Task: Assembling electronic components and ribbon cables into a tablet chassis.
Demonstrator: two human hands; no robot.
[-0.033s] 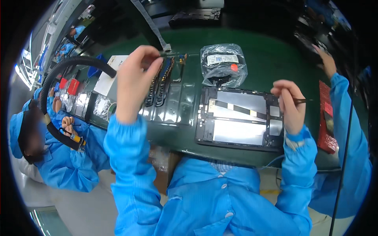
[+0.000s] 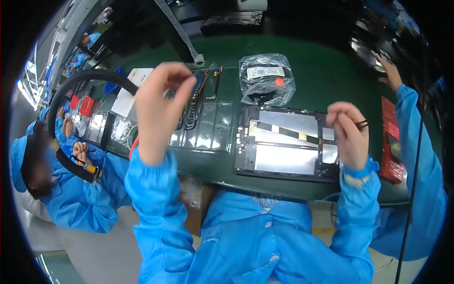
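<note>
My left hand (image 2: 163,106) is raised over the left part of a clear plastic tray (image 2: 208,137). Its thumb and curled fingers stand apart with nothing visible between them. Several dark flex cables (image 2: 193,111) with gold ends lie in that tray, partly behind the hand. My right hand (image 2: 349,135) hovers at the right edge of an opened tablet (image 2: 241,161), its fingers pinched on slim dark tweezers (image 2: 363,124), mostly hidden by the hand. Inside the tablet are silver battery panels (image 2: 286,158) and a dark ribbon cable (image 2: 288,132) running across them.
Behind the tablet lies a clear bag (image 2: 267,78) with dark contents. Red bubble wrap (image 2: 391,142) is at the right, near a co-worker's arm (image 2: 406,123). A black hose (image 2: 59,104) arches on the left, beside another seated person (image 2: 80,199). A white box (image 2: 130,102) stands behind it.
My left hand has dropped slightly toward me, and its thumb and fingers have parted a little. The right hand has shifted slightly, turning the tweezers. The co-worker's hand at right has moved slightly.
</note>
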